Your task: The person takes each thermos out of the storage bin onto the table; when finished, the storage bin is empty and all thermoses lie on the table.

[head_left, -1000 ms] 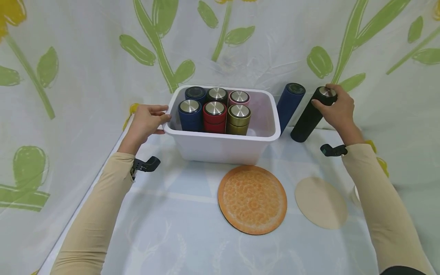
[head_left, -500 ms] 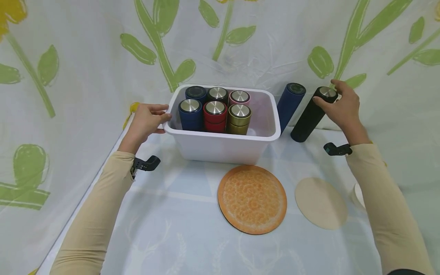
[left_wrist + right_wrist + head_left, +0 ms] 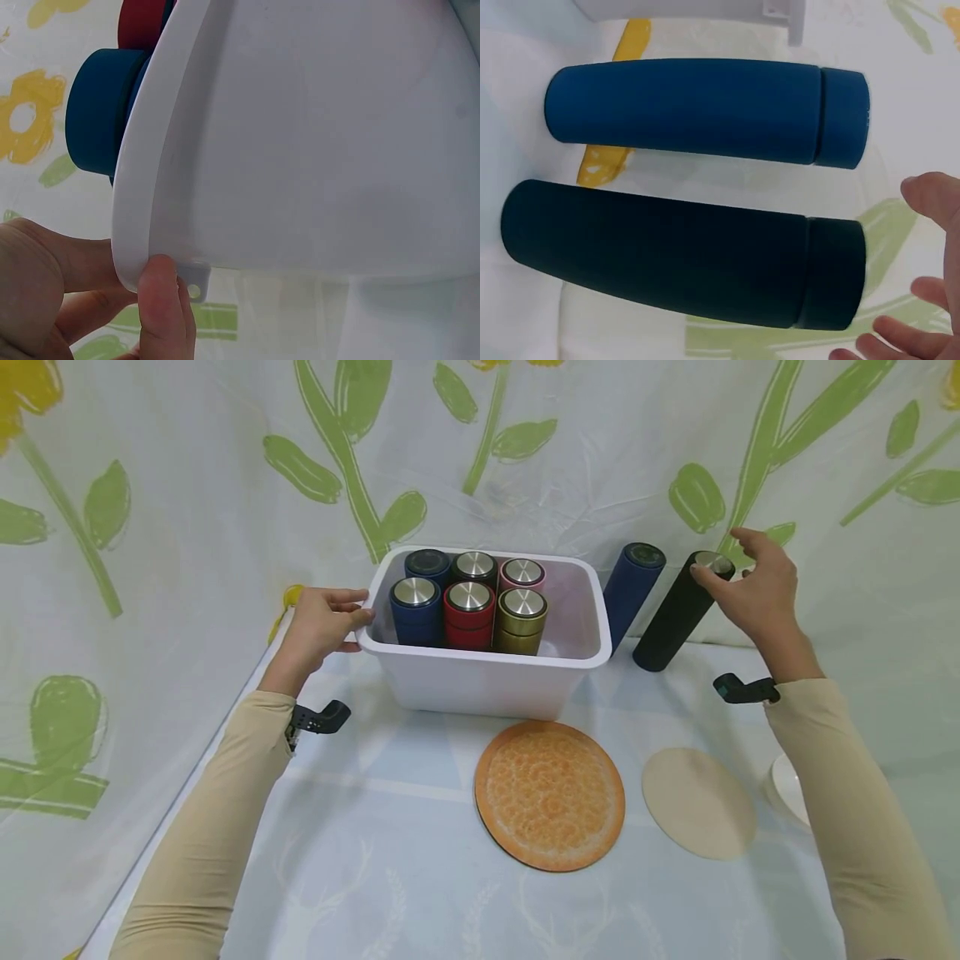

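Note:
My left hand (image 3: 324, 625) pinches the left end of a white plastic bin (image 3: 480, 681); in the left wrist view its thumb (image 3: 162, 307) lies over the rim's corner. Inside the bin stand several thermos bottles, among them a red one (image 3: 469, 618), a gold one (image 3: 521, 625) and a blue one (image 3: 416, 618). My right hand (image 3: 761, 585), fingers spread, is beside the steel-topped lid of a black thermos (image 3: 675, 618). In the right wrist view the fingers are apart from that thermos (image 3: 660, 255). A dark blue thermos (image 3: 632, 593) stands between it and the bin.
A round orange-brown mat (image 3: 550, 797) lies in front of the bin on the pale tablecloth (image 3: 360, 860). To its right is a round beige mat (image 3: 697, 802). A white cup-like thing (image 3: 787, 789) is partly hidden by the right sleeve. A flower-patterned curtain (image 3: 570, 485) hangs behind.
My right hand has let go of the black thermos's lid and drawn away to the right, its fingers opening. The thermos stays where it was. The left hand has not moved.

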The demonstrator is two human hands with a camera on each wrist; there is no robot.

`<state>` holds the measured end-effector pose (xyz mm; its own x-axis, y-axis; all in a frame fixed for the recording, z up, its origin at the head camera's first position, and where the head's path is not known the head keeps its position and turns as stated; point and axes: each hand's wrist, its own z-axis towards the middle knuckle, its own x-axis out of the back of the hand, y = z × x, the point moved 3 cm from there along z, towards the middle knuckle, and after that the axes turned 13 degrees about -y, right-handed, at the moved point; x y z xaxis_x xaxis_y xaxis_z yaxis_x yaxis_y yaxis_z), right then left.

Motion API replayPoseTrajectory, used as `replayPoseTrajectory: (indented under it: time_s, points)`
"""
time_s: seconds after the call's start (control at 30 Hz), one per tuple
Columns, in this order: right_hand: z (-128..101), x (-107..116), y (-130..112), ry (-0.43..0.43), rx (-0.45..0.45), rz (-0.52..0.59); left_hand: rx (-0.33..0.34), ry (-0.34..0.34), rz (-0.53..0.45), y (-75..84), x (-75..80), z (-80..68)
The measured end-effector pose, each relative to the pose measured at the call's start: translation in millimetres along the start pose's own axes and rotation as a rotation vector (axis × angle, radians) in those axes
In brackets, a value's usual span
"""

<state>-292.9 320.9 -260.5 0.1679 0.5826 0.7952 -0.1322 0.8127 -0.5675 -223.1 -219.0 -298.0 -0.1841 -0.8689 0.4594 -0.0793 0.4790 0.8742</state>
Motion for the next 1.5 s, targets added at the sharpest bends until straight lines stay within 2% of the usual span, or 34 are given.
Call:
replayPoseTrajectory:
  time_s: [0.2, 0.47, 1.0, 1.3, 1.5]
  points:
    - [-2.9, 6.3, -8.1, 0.021, 0.008, -0.003, 0.008, 0.003, -0.004, -0.5, 1.3, 0.1]
    - [-9.2, 13.3, -23.3, 0.057, 0.087, 0.002, 0.014, 0.012, 0.003, 0.4, 2.5, 0.0]
    - [-25.0, 10.5, -77.6, 0.061, 0.24, 0.056, 0.003, 0.005, -0.001, 1.0, 2.8, 2.0]
    - [-33.4, -5.6, -102.7, -0.051, 0.285, 0.143, -0.005, 0.005, -0.004, 1.9, 2.2, 1.3]
    - [-43.5, -19.4, -117.2, -0.096, 0.382, 0.094, 0.003, -0.007, -0.006, 2.2, -0.1, -0.5]
